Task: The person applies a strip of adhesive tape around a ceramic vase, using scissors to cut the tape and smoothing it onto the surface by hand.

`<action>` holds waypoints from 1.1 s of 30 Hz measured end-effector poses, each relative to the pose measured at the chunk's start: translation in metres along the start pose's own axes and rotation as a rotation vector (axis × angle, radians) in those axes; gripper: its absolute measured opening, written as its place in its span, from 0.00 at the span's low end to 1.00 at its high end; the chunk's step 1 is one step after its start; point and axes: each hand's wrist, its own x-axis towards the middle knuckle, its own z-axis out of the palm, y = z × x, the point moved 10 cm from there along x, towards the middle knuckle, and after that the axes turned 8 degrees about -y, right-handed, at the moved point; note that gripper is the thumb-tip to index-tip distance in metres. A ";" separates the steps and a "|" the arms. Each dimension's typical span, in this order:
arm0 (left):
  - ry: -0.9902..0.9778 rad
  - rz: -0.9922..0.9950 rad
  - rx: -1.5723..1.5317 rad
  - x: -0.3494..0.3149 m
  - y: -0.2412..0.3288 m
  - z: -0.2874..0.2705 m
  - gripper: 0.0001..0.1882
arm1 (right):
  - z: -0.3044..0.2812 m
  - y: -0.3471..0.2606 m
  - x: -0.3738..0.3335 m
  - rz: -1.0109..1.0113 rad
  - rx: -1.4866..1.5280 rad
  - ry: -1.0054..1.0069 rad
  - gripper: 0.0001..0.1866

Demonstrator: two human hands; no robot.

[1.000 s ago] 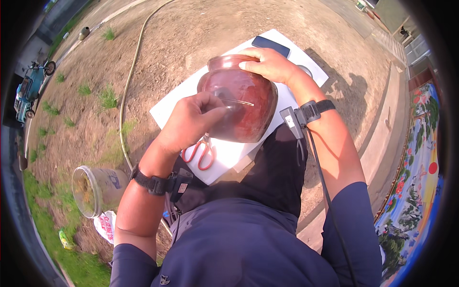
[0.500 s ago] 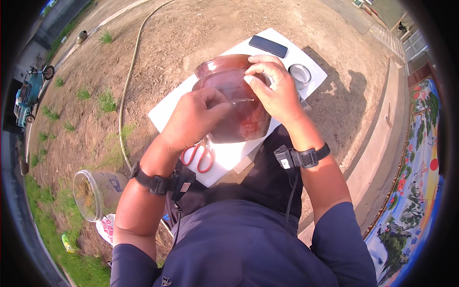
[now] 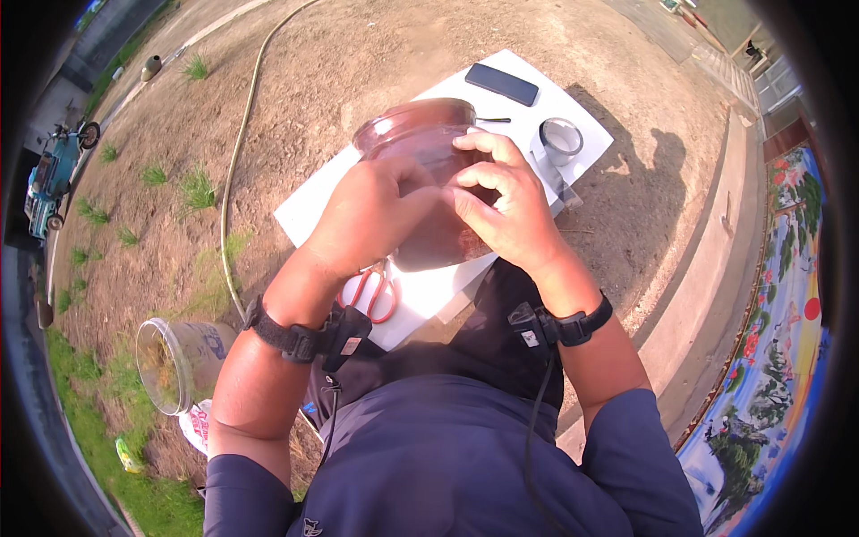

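Shows reddish-brown on jar [image 3: 447,242], with paler, greyish patches. Plain white on board [image 3: 327,195]; near-black on phone [image 3: 502,84]; dark rim on tape roll [image 3: 581,143]; orange-red on scissors handles [image 3: 388,317]. Reads solid navy on shirt [image 3: 429,447], black on trousers [image 3: 506,313] and wrist straps [image 3: 582,328]. Goes beige on hose [image 3: 235,174], teal on vehicle [image 3: 49,170], white with red print on bag [image 3: 195,428], green on grass [image 3: 165,488], tan on soil [image 3: 358,54]. Carries busy multicolour scenery pattern on banner [image 3: 761,376], red disc [image 3: 812,309] included.

Jar [image 3: 438,243] rested on board [image 3: 309,210], beneath left hand [image 3: 369,215] and right hand [image 3: 510,204]. Phone [image 3: 501,84] lay behind jar, tape roll [image 3: 564,159] to jar's right, scissors [image 3: 394,302] before it. Hose [image 3: 239,139] ran left of board; bucket [image 3: 199,358] sat left of left forearm [image 3: 255,385].
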 end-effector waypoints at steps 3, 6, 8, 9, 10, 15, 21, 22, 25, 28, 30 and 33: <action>-0.027 -0.056 -0.043 -0.002 0.003 0.000 0.09 | 0.001 0.005 -0.001 0.004 0.012 0.016 0.07; 0.003 0.030 -0.007 -0.003 0.009 -0.003 0.10 | -0.001 0.007 -0.003 0.020 0.005 0.051 0.06; -0.004 0.028 0.046 -0.005 0.010 -0.005 0.10 | -0.003 0.007 -0.005 0.032 0.020 0.066 0.06; -0.010 0.027 0.101 -0.005 0.011 -0.005 0.10 | -0.003 0.008 -0.006 0.033 0.018 0.065 0.06; -0.009 0.027 0.100 -0.005 0.010 -0.006 0.10 | -0.002 0.010 -0.006 0.045 0.045 0.057 0.06; -0.017 0.042 0.072 -0.003 0.007 -0.002 0.09 | 0.000 0.007 -0.006 0.035 0.056 0.037 0.08; -0.014 0.064 0.007 -0.007 0.005 -0.001 0.08 | -0.001 0.006 -0.006 0.057 0.069 0.041 0.09; -0.014 0.063 0.007 -0.006 0.004 0.000 0.08 | 0.000 0.005 -0.006 0.053 0.085 0.037 0.09; -0.021 0.085 0.024 -0.006 0.005 0.001 0.08 | 0.002 0.007 -0.007 0.047 0.101 0.031 0.08; -0.020 0.102 0.075 -0.007 0.009 0.000 0.08 | 0.002 0.007 -0.006 0.047 0.095 0.032 0.07; -0.018 0.059 0.041 -0.009 0.007 -0.003 0.08 | 0.003 0.007 -0.006 0.049 0.091 0.034 0.06; -0.073 0.005 0.142 -0.012 0.006 -0.007 0.08 | -0.001 0.012 -0.008 0.077 0.116 0.060 0.05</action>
